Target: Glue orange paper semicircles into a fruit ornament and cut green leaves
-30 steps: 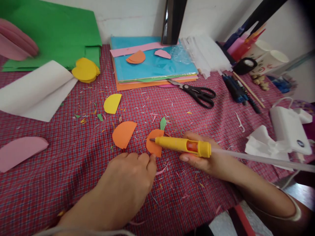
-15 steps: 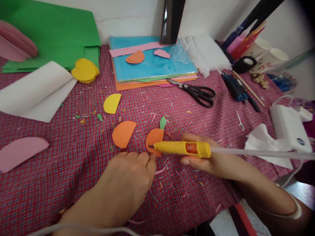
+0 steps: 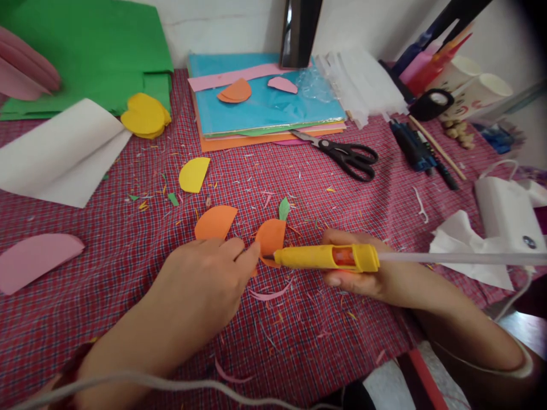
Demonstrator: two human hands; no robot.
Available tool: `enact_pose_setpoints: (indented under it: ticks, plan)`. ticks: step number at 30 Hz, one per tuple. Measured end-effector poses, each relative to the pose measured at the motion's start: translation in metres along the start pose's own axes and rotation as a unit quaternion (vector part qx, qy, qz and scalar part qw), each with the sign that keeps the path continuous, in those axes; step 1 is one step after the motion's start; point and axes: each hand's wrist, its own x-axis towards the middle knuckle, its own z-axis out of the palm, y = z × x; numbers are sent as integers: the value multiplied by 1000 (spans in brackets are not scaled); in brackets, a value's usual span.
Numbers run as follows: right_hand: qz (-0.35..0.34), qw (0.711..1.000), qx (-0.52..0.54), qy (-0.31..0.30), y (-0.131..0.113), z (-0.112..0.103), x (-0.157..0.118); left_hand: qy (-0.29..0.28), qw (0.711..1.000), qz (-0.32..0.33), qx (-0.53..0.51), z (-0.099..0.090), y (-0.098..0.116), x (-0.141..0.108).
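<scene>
My right hand (image 3: 361, 270) is closed around a yellow glue gun (image 3: 311, 258) with a clear glue stick (image 3: 448, 259) out of its back. The gun's nozzle is over the lower part of an orange paper half-round (image 3: 272, 236), which has a small green paper leaf (image 3: 284, 209) at its top. My left hand (image 3: 205, 279) is closed, knuckles up, its fingertips near that piece's left edge; what they hold, if anything, is hidden. Another orange half-round (image 3: 216, 221) lies partly under my left hand.
Black scissors (image 3: 348, 158) lie beside a stack of coloured paper (image 3: 260, 108). Yellow (image 3: 194, 175) and pink (image 3: 40, 261) cut pieces are at left. Pens (image 3: 412, 147), tissue (image 3: 465, 250) and a white device (image 3: 506, 219) are at right. A white cord (image 3: 171, 384) crosses the front.
My left hand has moved left and slightly up, over the lower part of the left orange piece. My right hand and the glue gun have shifted slightly right in view.
</scene>
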Motion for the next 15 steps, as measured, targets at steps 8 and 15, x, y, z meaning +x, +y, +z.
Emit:
enact_pose_setpoints:
  ticks: [8, 15]
  plan:
    - [8, 1000, 6, -23, 1, -5, -1, -29, 1000, -9, -5, 6, -2, 2]
    - [-1, 1000, -6, 3, -2, 2, 3, -9, 1000, -4, -15, 10, -3, 1]
